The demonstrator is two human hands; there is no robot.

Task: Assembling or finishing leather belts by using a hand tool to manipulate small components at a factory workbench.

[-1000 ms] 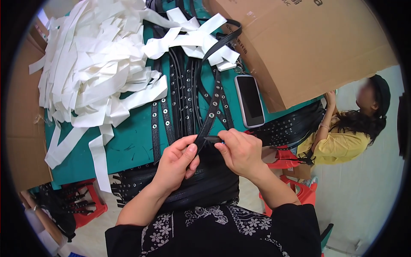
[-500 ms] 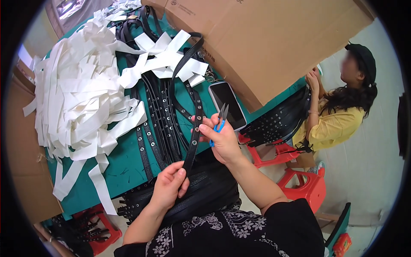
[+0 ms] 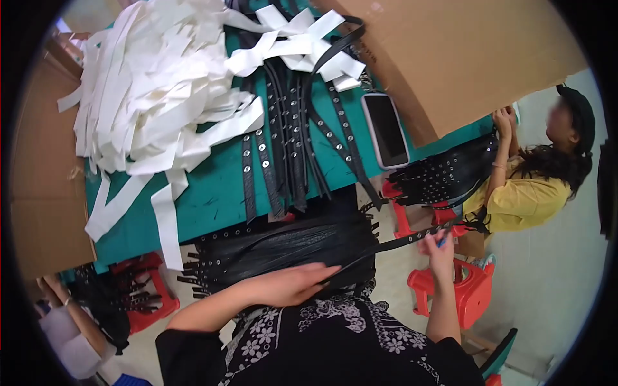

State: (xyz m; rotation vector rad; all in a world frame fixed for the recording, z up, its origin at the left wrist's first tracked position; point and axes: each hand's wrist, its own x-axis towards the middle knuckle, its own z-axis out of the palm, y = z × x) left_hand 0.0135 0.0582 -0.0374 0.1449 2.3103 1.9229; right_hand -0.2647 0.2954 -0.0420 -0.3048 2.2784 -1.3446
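A black eyelet strap [image 3: 402,241] stretches slantwise between my two hands, over my lap. My left hand [image 3: 293,284] holds its near end, fingers long and pressed together around it. Out to the right, my right hand [image 3: 439,254] grips the strap by its eyelet end. Blue thread snips [image 3: 442,241] are tucked in that same hand, their blades hard to make out. Across my lap lies a thick bundle of black straps [image 3: 283,249], eyelets showing at its left end. More black eyelet straps [image 3: 290,141] hang over the table's front edge.
White fabric strips [image 3: 154,96] heap up on the green table [image 3: 212,209]. A phone [image 3: 385,128] lies beside a large cardboard box [image 3: 463,58]. On the right sit a person in yellow [image 3: 528,193] and red stools [image 3: 473,299]; another person [image 3: 74,334] is at lower left.
My right hand has swung right and down with snips and strap, drawing the strap out over my lap. My left hand has shifted right and lower. The view has turned, showing more lap.
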